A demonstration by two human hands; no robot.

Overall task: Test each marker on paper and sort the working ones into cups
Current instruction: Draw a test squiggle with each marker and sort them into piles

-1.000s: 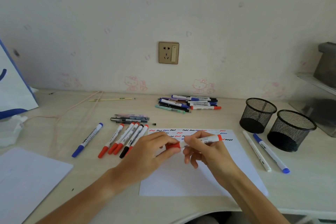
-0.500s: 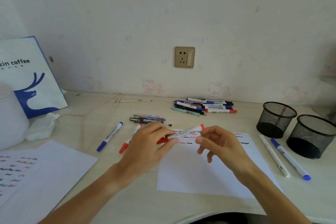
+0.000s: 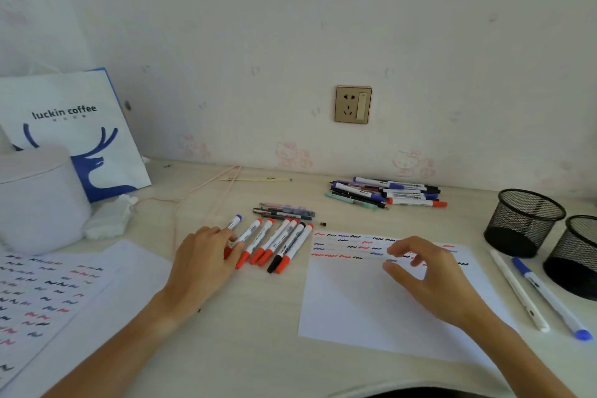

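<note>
Both hands had parted, the red marker (image 3: 233, 244) now down beside the row of markers (image 3: 277, 244).
Left hand (image 3: 203, 263) rested on it, fingers relaxed; right hand (image 3: 423, 275) hovered loosely curled, holding nothing, over the paper (image 3: 355, 307).

"luckin coffee" on paper bag (image 3: 80, 126)

Two mesh cups (image 3: 524, 222), two paper sheets (image 3: 371, 307).

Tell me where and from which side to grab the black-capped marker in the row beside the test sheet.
Pinch the black-capped marker by the upper part of its white barrel, coming straight down from above. It lies flat on the desk, packed between red-capped markers, so its sides are blocked. The row probably fans apart most toward the far ends.
</note>
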